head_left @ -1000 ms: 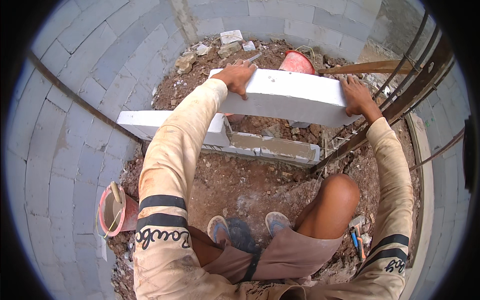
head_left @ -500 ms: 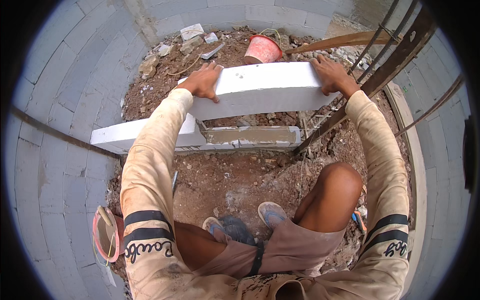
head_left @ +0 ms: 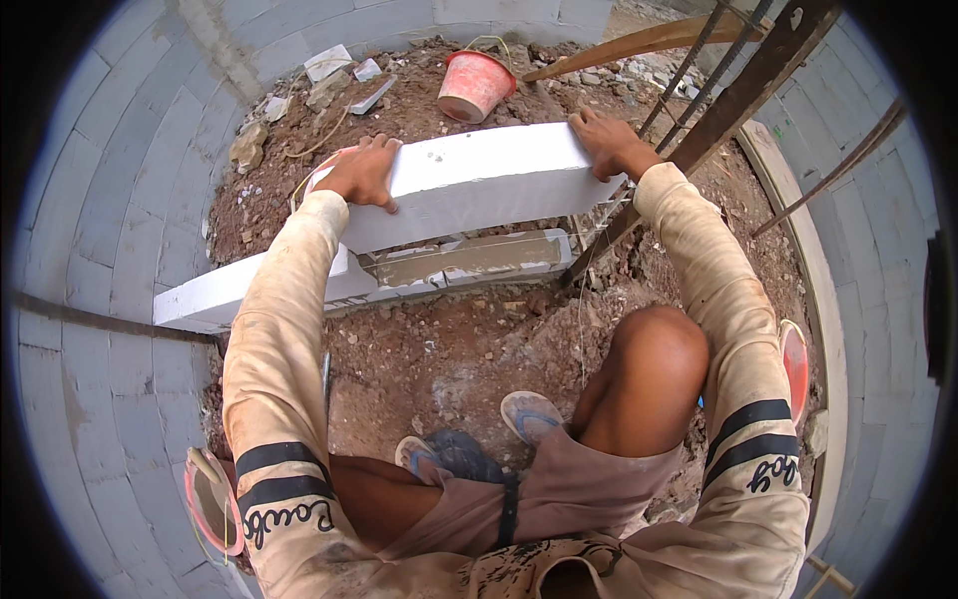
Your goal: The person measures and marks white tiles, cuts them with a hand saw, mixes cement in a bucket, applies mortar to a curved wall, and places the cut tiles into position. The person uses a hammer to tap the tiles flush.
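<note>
A long white lightweight block (head_left: 489,165) is held level between my two hands, above a low course of blocks topped with wet grey mortar (head_left: 469,258). My left hand (head_left: 364,174) grips its left end, thumb on the near face and fingers over the top. My right hand (head_left: 609,146) clasps the right end the same way. Part of the soil shows between the block's lower edge and the mortar at the right. To the left, a white block (head_left: 235,285) sits on the same course, its end close to the held block. A thin string line runs along the course.
A red bucket (head_left: 475,88) lies tilted on the soil beyond. At lower left stands a mortar bucket (head_left: 212,504) with a wooden handle in it; another red bucket (head_left: 794,369) is at right. A slanting post (head_left: 733,105) and steel rods rise beside my right hand.
The held block has come down and nearer to the mortar course, its left end closer to the laid block. Both hands keep their grip. The whole view has shifted slightly.
</note>
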The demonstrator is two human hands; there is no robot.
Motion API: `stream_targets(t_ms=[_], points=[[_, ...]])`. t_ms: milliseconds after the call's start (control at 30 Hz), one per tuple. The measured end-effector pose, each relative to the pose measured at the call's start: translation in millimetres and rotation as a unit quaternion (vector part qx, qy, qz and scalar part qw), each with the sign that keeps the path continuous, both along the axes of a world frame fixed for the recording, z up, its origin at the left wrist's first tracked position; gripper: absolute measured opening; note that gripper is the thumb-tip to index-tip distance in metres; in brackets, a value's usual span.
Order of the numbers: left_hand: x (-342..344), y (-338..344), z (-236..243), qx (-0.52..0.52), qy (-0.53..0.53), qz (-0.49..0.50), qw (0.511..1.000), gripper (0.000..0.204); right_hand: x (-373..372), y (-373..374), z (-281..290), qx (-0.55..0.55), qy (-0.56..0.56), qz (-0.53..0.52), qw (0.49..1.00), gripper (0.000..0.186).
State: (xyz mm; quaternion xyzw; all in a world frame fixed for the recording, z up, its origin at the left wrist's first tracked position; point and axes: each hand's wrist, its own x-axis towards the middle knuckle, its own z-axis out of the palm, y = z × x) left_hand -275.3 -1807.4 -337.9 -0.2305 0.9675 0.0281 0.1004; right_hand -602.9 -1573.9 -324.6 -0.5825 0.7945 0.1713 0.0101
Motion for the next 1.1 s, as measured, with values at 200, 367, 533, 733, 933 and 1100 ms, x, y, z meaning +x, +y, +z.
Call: stream_targets(t_ms=[200, 367, 533, 733, 933, 1100], points=[[7.5, -7.9, -24.4, 0.01, 0.035, -0.013, 0.999, 0.114, -3.4, -10.2, -7.3, -0.005, 0.022, 0.038, 0.999, 0.102], [8.1, -11.6, -33.0, -0.006, 0.065, -0.009, 0.998, 0.111, -9.1, -17.7, -12.5, -0.006, 0.02, 0.04, 0.999, 0.103], [0.3, -8.1, -40.2, 0.002, 0.042, -0.005, 0.999, 0.109, -18.7, -20.0, -38.3, -0.019, 0.014, 0.061, 0.998, 0.098], [-8.4, -8.9, -46.1, 0.007, 0.022, 0.006, 1.0, 0.108, -28.6, -19.2, -54.5, -0.017, -0.011, 0.066, 0.998, 0.094], [-6.2, -4.2, -56.2, 0.008, 0.031, 0.026, 0.999, 0.113, -27.4, -25.5, -57.8, -0.017, 0.0, 0.07, 0.997, 0.092], [-5.8, -0.4, -73.0, -0.012, 0.033, 0.038, 0.999, 0.111, -32.1, -31.1, -80.6, -0.068, 0.006, 0.099, 0.993, 0.092]])
